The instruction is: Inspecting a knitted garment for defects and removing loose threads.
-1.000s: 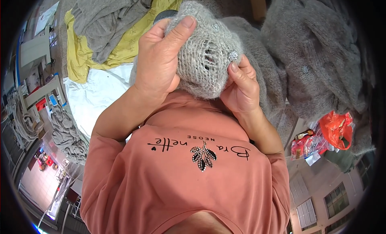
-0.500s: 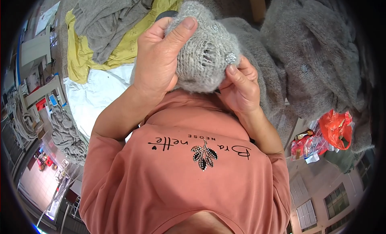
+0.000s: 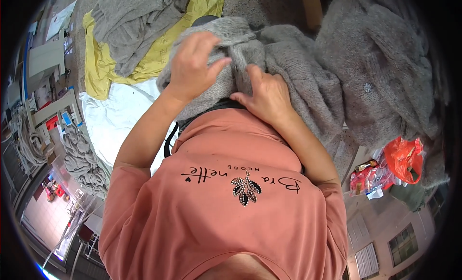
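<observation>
So in the head view, the main thing is the grey knit garment (image 3: 221, 85), bunched up on the lap, and I'll place everything off that. The left hand (image 3: 195, 66) is over its left part, thumb stretched away from the fingers, nothing pinched; can't tell if the fingertips touch the wool. The right hand (image 3: 267, 92) is at its right side, thumb and fingers spread too, and it looks like it's resting on the knit without gripping. Handling-wise, I'd say go easy: that fuzzy open knit would probably snag or stretch if tugged, so flat fingers and smoothing from both sides seem better than pinching single loops. Left and up from the garment there's a yellow sheet (image 3: 98, 70) with a pile of grey knits (image 3: 137, 37) on it, and a white sheet (image 3: 113, 116) just left. To its right sits a big fuzzy knit heap (image 3: 385, 54) with a sparkly button (image 3: 367, 88), and a red plastic bag (image 3: 403, 159) is lower right. As for writing, the pink T-shirt (image 3: 221, 222) below the garment has black script plus small capitals, upside down from here, around a rhinestone leaf motif. Faint dark marks show on the yellow sheet, not clear enough to read. No label that I can spot on the garment itself.
</observation>
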`<state>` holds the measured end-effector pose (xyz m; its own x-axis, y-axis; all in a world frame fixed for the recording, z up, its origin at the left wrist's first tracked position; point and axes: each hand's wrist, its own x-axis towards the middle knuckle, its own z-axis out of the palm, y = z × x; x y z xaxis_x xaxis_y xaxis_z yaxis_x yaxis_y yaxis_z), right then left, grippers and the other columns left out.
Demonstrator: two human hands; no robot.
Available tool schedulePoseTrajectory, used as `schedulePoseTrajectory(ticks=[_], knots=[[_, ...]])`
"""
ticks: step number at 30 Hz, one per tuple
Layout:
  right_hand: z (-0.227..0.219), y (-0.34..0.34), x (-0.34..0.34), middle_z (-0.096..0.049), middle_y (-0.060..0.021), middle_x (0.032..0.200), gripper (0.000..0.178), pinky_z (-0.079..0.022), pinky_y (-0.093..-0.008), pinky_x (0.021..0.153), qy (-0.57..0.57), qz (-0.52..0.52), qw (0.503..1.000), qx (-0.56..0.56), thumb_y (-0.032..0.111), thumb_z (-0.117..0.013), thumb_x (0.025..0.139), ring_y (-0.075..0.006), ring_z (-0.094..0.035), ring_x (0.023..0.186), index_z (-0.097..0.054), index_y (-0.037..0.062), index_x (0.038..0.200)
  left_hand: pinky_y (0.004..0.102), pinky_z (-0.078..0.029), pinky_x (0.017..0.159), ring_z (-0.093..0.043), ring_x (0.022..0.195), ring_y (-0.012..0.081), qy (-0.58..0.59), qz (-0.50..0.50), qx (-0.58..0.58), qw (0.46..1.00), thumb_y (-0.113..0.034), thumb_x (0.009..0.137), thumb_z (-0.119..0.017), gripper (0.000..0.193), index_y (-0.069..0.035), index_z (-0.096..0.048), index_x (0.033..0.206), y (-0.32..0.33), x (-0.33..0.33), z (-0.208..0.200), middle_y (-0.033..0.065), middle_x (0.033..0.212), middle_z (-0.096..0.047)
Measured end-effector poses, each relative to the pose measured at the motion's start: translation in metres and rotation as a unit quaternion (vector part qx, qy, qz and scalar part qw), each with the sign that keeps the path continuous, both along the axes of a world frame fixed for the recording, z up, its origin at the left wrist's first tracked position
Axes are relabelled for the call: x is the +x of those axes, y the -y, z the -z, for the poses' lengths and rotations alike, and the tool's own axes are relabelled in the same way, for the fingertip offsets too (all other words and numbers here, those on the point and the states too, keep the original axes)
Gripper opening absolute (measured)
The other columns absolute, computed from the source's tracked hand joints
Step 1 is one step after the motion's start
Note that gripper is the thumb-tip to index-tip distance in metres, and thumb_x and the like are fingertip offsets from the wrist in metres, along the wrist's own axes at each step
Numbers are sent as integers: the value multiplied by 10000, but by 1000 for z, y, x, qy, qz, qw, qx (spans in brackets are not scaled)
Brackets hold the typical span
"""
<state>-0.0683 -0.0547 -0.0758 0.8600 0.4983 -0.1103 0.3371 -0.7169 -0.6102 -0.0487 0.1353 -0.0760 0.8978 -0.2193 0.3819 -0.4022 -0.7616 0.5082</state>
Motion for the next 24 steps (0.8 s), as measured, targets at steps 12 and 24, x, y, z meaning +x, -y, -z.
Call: schedulePoseTrajectory(ticks=[12, 24], knots=[[13, -24, 13, -493, -119, 819, 456, -459, -350, 539, 196, -61, 976, -74, 131, -660, 637, -270, -559, 655, -443, 49, 1029, 339, -383, 657, -521, 832, 209, 62, -12, 131, 989, -108, 625, -641, 210, -113, -583, 828, -21, 25, 23, 32, 842, -557], [31, -28, 26, -536, -107, 793, 293, -476, -304, 592, -2, 47, 994, 95, 102, -605, 693, -195, -572, 668, -486, 9, 944, 381, -428, 566, -556, 673, 299, -206, -63, -121, 969, -121, 702, -631, 117, -55, -548, 752, -9, 10, 0, 103, 683, -570]])
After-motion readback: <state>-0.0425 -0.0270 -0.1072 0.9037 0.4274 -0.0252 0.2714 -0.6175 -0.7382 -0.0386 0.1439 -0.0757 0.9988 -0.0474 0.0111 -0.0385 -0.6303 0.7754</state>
